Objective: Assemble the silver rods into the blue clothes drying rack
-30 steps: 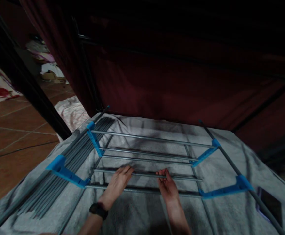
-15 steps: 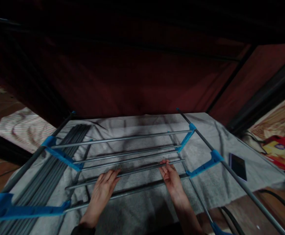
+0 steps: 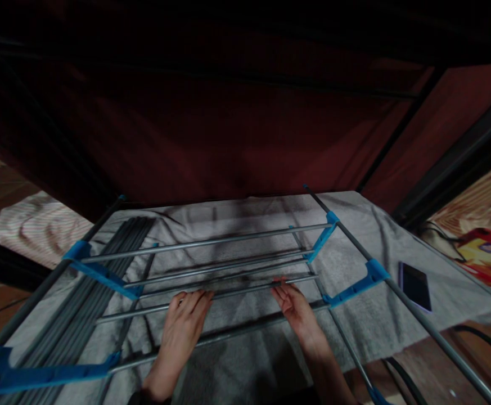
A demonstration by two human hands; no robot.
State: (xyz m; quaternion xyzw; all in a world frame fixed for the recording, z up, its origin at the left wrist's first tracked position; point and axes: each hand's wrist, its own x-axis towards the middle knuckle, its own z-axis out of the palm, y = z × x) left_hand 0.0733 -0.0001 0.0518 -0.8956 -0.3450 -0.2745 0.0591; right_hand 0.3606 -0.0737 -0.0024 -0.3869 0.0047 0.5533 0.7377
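Down low, both hands rest on 1 thin grey metal rod (image 3: 211, 295) that runs crosswise through a rack frame (image 3: 357, 247) of like rods and blue plastic connectors (image 3: 102, 273). The left hand (image 3: 183, 325) lies palm down with its fingers flat over the rod, not curled around it, so its grip is loose and wide. The right hand (image 3: 293, 304) meets the same rod nearer its right end, fingertips bent at the bar; whether they close fully round it cannot be told. The frame lies on a grey cloth (image 3: 237, 360) spread beneath a dark red fabric wall (image 3: 228, 135). A bundle of spare grey rods (image 3: 80, 298) lies along the left side, and a dark phone (image 3: 415, 286) sits on the cloth to the right, well apart from the hands.

The rod looks stiff, light and smooth, likely slippery under flat fingers. It would be best taken near both ends, close to the connectors, since a long thin bar may flex or roll when held only at the middle.
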